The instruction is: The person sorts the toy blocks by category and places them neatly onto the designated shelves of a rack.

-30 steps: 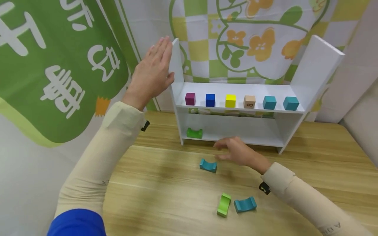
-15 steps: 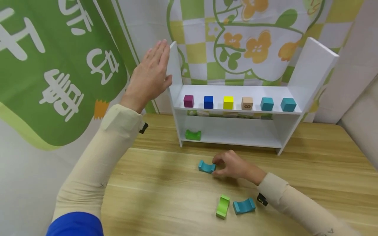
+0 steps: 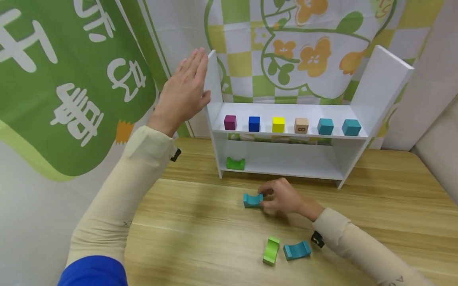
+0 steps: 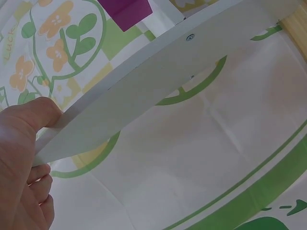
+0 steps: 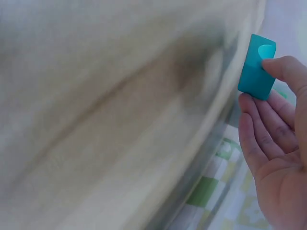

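Note:
My right hand (image 3: 282,196) pinches a teal block with a curved dip (image 3: 252,200) between thumb and fingers, low over the table in front of the shelf. In the right wrist view, the thumb presses on the face of this teal block (image 5: 257,67), with fingertips on its lower side. My left hand (image 3: 184,89) is at the upper left side panel (image 3: 214,79) of the white shelf. The left wrist view has the panel (image 4: 120,110) between thumb and fingers. Nearer on the table lie a green curved block (image 3: 271,251) and another teal curved block (image 3: 297,250).
Along the upper board stand a purple cube (image 3: 230,122), a blue cube (image 3: 254,124), a yellow cube (image 3: 278,124), a wooden cube (image 3: 301,125) and two teal cubes (image 3: 325,126). A green curved block (image 3: 235,163) sits on the lower board's left end. Patterned cloth (image 3: 243,39) hangs behind.
My right hand has come down from in front of the shelf and taken hold of the teal curved block, which has turned slightly. My left hand stays at the shelf panel.

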Tool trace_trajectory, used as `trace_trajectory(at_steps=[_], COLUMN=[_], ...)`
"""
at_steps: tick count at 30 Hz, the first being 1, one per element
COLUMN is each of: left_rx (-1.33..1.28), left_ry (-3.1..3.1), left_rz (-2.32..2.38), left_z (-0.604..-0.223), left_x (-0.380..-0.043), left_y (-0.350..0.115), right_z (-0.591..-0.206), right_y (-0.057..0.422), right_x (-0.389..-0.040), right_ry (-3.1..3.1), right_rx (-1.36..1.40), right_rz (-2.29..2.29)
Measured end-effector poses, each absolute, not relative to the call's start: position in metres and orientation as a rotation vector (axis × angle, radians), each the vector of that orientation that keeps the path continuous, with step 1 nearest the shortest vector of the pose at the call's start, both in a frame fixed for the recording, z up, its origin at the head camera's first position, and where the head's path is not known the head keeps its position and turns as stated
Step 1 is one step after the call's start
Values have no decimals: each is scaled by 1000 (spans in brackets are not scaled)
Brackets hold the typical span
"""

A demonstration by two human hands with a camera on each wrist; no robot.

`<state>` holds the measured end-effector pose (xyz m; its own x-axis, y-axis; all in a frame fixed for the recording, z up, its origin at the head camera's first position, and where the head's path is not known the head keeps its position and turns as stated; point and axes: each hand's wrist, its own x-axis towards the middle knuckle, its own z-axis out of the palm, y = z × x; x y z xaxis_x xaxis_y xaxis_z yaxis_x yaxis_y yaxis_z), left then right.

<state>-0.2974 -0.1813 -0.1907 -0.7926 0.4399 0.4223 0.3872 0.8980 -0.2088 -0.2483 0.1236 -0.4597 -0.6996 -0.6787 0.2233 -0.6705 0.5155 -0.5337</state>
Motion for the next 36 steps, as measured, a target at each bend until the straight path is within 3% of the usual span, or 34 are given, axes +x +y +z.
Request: trace_trajectory(at_steps=[18, 36], left_rx=[-587, -606], left_ry=[-2603, -2604], left_rz=[181, 168], left_z=[-190, -191], left_x=[-299, -297], left_y=[-187, -183], right_z=[-402, -421], right_y=[149, 148], right_x=[-280, -308], right_ry=[2839, 2855], right_rx=[-1056, -857], right_rz=[-1016, -1031])
